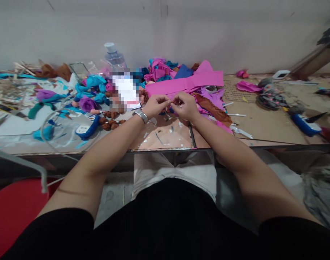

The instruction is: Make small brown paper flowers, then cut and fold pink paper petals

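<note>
Over the front middle of the table, my left hand (155,105) and my right hand (186,105) meet, fingertips pinched together. What they pinch is small and hidden by the fingers; I cannot make it out. A watch (140,115) is on my left wrist. Just behind the hands lie pink paper strips (183,83). Brown crinkled paper (212,107) lies beside my right hand on purple and pink pieces. To the left of my left hand are brown twisted paper balls (111,121).
A bottle (115,57) stands near the wall, beside blue and purple paper flowers (87,104). Blue-and-white tools (87,126) lie left and right. Cardboard (273,122) covers the table's right part. A red stool (16,213) stands at lower left.
</note>
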Action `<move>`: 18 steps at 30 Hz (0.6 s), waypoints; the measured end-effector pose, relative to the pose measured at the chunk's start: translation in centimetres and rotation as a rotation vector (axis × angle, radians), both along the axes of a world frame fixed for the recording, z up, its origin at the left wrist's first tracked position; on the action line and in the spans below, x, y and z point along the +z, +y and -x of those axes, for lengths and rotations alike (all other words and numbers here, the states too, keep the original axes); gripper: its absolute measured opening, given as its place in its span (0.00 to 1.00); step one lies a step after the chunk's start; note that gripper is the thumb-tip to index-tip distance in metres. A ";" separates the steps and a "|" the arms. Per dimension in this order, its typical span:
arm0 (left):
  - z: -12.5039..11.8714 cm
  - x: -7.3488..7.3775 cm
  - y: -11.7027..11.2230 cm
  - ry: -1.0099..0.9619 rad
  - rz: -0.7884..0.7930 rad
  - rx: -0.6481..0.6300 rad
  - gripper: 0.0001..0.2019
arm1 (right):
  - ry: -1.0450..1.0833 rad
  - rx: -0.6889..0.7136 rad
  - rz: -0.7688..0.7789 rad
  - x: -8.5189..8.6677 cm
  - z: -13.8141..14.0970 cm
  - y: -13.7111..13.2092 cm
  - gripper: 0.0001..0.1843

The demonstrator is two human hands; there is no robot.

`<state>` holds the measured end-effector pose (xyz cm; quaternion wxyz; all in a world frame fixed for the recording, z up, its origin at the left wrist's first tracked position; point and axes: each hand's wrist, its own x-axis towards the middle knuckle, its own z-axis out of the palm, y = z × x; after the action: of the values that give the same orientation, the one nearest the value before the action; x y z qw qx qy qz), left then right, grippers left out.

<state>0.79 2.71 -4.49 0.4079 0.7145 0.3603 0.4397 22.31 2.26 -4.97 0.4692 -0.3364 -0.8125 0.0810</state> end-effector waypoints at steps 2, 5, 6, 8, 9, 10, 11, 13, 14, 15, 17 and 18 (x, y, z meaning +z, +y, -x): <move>0.1 -0.1 0.1 -0.016 0.033 -0.027 0.22 | 0.005 0.027 0.014 0.1 0.0 -0.2 0.17; 0.1 -0.1 0.1 -0.031 0.066 -0.054 0.25 | -0.006 0.052 0.045 0.2 0.1 -0.3 0.20; 0.1 -0.1 0.1 -0.034 0.070 -0.058 0.26 | -0.008 0.053 0.049 0.2 0.1 -0.3 0.22; 0.1 -0.1 0.2 -0.046 0.076 -0.057 0.29 | -0.007 0.050 0.040 0.2 0.0 -0.1 0.25; 0.1 -0.1 0.2 -0.053 0.080 -0.053 0.30 | -0.007 0.051 0.030 0.3 0.0 0.0 0.27; 0.1 -0.1 0.2 -0.060 0.085 -0.047 0.30 | -0.006 0.054 0.019 0.3 -0.1 0.1 0.29; 0.0 -0.1 0.2 -0.065 0.090 -0.043 0.30 | -0.002 0.056 0.010 0.3 -0.1 0.2 0.30; 0.0 -0.1 0.1 -0.076 0.097 -0.047 0.28 | 0.007 0.062 -0.004 0.3 -0.2 0.3 0.31; 0.0 -0.1 0.1 -0.081 0.099 -0.055 0.26 | 0.014 0.065 -0.008 0.4 -0.2 0.3 0.31; 0.0 -0.1 0.1 -0.087 0.098 -0.063 0.25 | 0.021 0.067 -0.010 0.4 -0.3 0.3 0.31; 0.0 -0.1 0.1 -0.091 0.092 -0.072 0.21 | 0.029 0.070 -0.010 0.3 -0.2 0.3 0.30; 0.0 -0.1 0.1 -0.091 0.092 -0.072 0.20 | 0.032 0.069 -0.011 0.3 -0.2 0.4 0.30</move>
<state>0.75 2.80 -4.62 0.4716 0.6868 0.3354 0.4397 22.51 2.63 -4.71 0.4809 -0.3043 -0.8164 0.0982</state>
